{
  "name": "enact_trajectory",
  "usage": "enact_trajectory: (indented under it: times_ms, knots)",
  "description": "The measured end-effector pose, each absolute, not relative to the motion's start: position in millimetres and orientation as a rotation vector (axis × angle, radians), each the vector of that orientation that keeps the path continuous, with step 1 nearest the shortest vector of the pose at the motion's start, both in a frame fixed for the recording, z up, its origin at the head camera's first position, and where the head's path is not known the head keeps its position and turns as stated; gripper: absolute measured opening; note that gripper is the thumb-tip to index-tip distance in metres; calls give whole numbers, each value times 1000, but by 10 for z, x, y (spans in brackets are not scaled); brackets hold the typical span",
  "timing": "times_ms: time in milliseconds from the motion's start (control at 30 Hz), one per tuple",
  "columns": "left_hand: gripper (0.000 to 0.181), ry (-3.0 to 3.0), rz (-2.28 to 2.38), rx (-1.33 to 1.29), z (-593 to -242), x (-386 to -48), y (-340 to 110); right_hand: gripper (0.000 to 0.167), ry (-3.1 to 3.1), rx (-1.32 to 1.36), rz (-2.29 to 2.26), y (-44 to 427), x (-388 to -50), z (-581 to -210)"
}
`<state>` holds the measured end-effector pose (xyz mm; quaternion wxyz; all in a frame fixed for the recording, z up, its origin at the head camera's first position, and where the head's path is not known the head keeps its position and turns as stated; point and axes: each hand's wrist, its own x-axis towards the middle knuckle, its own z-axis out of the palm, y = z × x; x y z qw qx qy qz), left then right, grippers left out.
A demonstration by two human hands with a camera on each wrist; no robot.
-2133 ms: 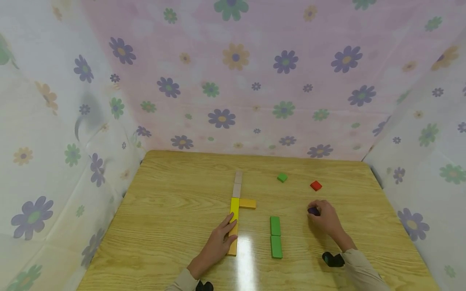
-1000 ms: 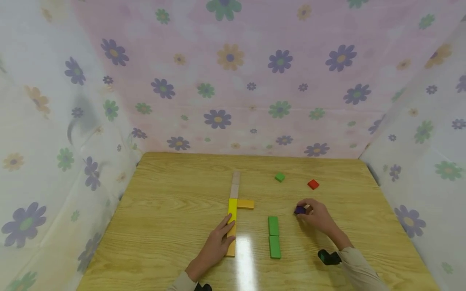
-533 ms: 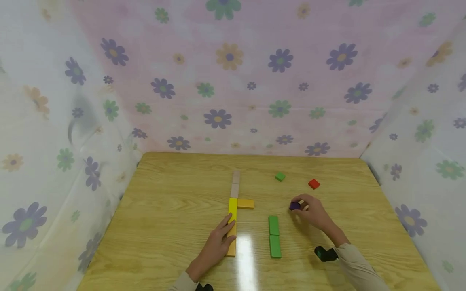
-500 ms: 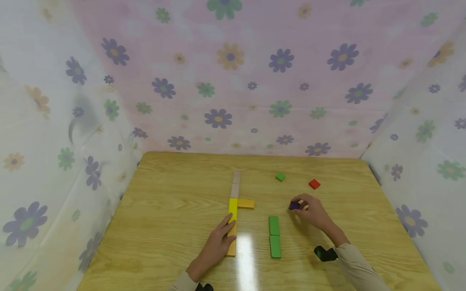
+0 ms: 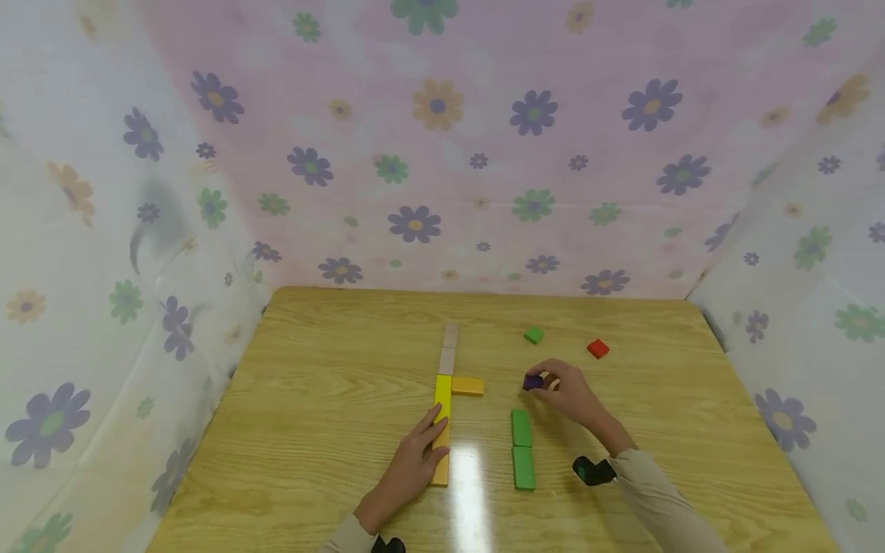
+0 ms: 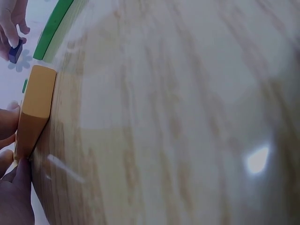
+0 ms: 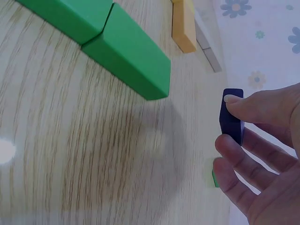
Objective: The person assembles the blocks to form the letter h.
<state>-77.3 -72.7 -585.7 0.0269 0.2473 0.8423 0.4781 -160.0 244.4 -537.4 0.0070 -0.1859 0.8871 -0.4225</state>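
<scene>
My right hand pinches a small dark purple block between thumb and fingers, raised off the table just beyond two green blocks laid end to end. My left hand rests on a straight row, its fingers across the yellow block and the orange block at the near end. Two pale wooden blocks continue that row away from me. Another orange block sticks out sideways to the right from the yellow one. Part of the row is hidden under the left fingers.
A small green block and a red block lie apart toward the back right of the wooden table. Flower-patterned cloth surrounds the table at the back and sides.
The right hand has carried the purple block leftward and slightly away from me, from near the red block to just beyond the green pair. The left hand stays where it was.
</scene>
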Motion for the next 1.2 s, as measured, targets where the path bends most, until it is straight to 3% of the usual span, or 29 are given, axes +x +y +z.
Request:
enact_trajectory:
  times_ms: [500, 1200]
  knots:
    - [48, 2595, 1489, 736, -5897, -769, -755, 23, 2692, -684, -1389, 2115, -1725, -5425]
    - [47, 2588, 1492, 730, -5888, -781, -730, 24, 2649, -604, -1388, 1866, -1778, -5501]
